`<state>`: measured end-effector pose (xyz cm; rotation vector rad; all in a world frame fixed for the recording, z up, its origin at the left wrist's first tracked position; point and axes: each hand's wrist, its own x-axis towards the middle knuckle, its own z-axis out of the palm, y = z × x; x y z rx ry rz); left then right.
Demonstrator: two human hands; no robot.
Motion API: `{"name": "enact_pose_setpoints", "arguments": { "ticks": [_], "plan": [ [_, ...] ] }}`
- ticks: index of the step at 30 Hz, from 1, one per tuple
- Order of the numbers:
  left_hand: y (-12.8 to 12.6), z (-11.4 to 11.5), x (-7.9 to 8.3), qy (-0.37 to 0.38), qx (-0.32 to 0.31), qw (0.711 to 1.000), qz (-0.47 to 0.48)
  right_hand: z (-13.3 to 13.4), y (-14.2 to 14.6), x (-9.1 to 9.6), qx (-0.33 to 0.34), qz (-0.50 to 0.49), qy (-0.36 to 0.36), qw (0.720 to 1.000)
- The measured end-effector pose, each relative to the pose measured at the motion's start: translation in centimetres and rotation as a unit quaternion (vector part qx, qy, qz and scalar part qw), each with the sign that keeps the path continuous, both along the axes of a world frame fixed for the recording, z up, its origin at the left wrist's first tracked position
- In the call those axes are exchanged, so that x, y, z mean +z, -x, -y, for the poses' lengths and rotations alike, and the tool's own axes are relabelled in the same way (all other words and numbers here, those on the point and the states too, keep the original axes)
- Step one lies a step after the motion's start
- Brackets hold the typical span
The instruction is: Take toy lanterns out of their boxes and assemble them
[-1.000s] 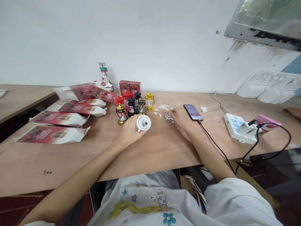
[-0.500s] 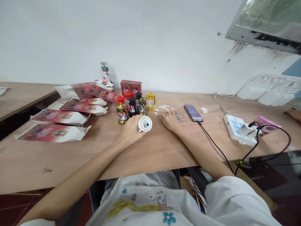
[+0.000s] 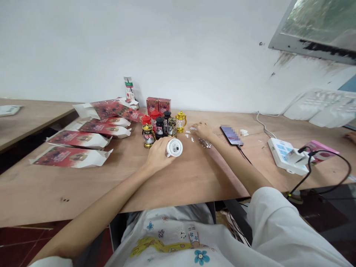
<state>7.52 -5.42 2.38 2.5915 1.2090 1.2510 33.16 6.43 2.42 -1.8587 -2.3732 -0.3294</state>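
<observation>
A small white lantern (image 3: 174,148) is wrapped in the fingers of my left hand (image 3: 159,154), its round underside turned toward me and an opening with small metal and dark parts showing there. My right hand (image 3: 205,130) is stretched out low over the table, its fingertips at a scatter of small flat white pieces (image 3: 192,138). Beneath my right wrist lies a heap of small silvery metal bits (image 3: 205,143). Just beyond my left hand stand several small lanterns, among them a gold one (image 3: 180,122), a black one (image 3: 160,128) and a black-and-gold one (image 3: 148,136).
Flattened red printed cartons (image 3: 71,156) lie at the left. Two red boxes (image 3: 158,105) and a bottle (image 3: 129,89) stand by the wall. On the right are a phone (image 3: 231,135) with a cable, a white power strip (image 3: 287,155) and a pink box (image 3: 322,150). Part of another person's hand (image 3: 352,136) shows.
My right hand has moved forward from beside the metal bits to the white pieces, uncovering the bits. My left hand still holds the white lantern. The view has shifted slightly.
</observation>
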Motion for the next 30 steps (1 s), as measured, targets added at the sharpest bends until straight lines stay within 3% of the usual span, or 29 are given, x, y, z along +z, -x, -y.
{"name": "enact_pose_setpoints", "arguments": {
  "ticks": [8, 16, 19, 22, 26, 30],
  "plan": [
    [0.0, 0.0, 0.0, -0.011, 0.000, 1.000, -0.001, -1.2, -0.7, 0.2, -0.026, -0.001, 0.004, 1.000],
    [0.1, -0.1, 0.0, -0.003, 0.004, 1.000, 0.003, -0.5, -1.0, 0.4, -0.025, -0.055, -0.043, 0.997],
    [0.1, -0.1, 0.1, 0.000, 0.014, 1.000, 0.001, 0.9, -0.1, 0.3, 0.010, -0.108, -0.080, 0.991],
    [0.1, -0.1, 0.3, -0.003, 0.033, 0.999, 0.005, 3.5, 1.7, -0.4, 0.101, -0.173, -0.105, 0.974],
    [0.3, -0.2, 0.5, -0.006, 0.075, 0.997, 0.014, 7.1, 4.4, -1.8, 0.191, -0.162, -0.061, 0.966],
    [0.5, -0.5, 0.5, -0.004, 0.090, 0.996, 0.020, 8.6, 5.8, -2.4, 0.186, -0.242, 0.012, 0.952]
  ]
}}
